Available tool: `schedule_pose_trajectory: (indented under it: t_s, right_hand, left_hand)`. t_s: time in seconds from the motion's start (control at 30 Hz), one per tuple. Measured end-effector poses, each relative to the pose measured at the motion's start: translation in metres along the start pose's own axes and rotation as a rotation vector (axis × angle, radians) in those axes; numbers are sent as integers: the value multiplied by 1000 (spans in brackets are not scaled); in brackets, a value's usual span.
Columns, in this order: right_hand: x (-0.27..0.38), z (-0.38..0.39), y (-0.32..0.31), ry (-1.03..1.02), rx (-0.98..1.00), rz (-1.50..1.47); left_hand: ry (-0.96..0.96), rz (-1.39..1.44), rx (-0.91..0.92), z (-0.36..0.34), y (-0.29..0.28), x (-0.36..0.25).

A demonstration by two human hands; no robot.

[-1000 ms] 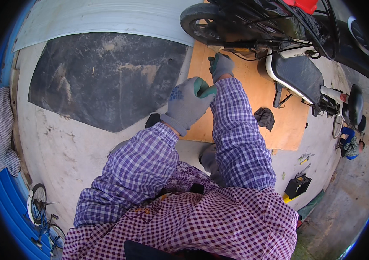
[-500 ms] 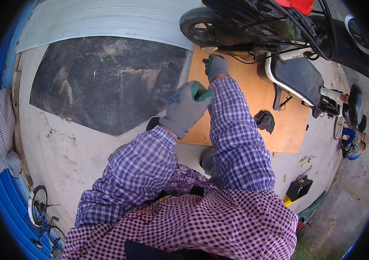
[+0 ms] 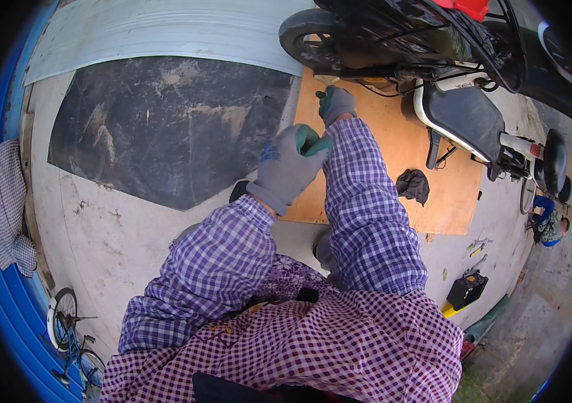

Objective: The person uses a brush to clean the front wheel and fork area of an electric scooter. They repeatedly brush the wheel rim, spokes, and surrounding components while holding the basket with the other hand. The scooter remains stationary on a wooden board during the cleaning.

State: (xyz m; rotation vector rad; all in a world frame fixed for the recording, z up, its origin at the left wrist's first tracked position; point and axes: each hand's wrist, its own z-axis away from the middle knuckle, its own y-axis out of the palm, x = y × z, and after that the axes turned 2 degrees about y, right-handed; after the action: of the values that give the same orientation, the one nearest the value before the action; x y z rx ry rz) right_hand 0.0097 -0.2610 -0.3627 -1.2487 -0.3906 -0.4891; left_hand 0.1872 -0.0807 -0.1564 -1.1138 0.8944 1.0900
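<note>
I wear grey work gloves with green-coated fingers. My left hand (image 3: 289, 161) is closed, its fingers curled and the thumb drawn in. Its fingertips end right beside the checked sleeve (image 3: 360, 181) of my right arm; I cannot tell if they touch it, and anything inside is hidden. My right hand (image 3: 338, 104) reaches farther out, over the orange board (image 3: 366, 144), just below the black wheel (image 3: 306, 40) of a bike lying on its side (image 3: 460, 111). Its fingers are bent inward and whatever they may hold does not show.
A dark flat sheet (image 3: 171, 127) lies left of the board. On the board rests a crumpled black cloth (image 3: 413, 186). A black box (image 3: 467, 290) stands at the right, past some small tools (image 3: 477, 250). Another person (image 3: 550, 225) is at the far right. A bicycle (image 3: 67, 329) is lower left.
Both hands keep nearly the same pose and place. The whole scene has shifted very slightly in the picture.
</note>
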Motion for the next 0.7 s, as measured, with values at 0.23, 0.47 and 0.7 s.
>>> schedule_pose_trajectory:
  t_s: [0.23, 0.47, 0.7]
  right_hand:
    - [32, 48, -31, 613, -48, -1097]
    - [56, 27, -44, 569, -28, -1137]
    - [54, 54, -44, 541, -125, -1054]
  left_hand:
    - [48, 24, -28, -5, 5, -7]
    - [39, -33, -15, -2, 4, -5]
    - [24, 22, 3, -8, 9, -8]
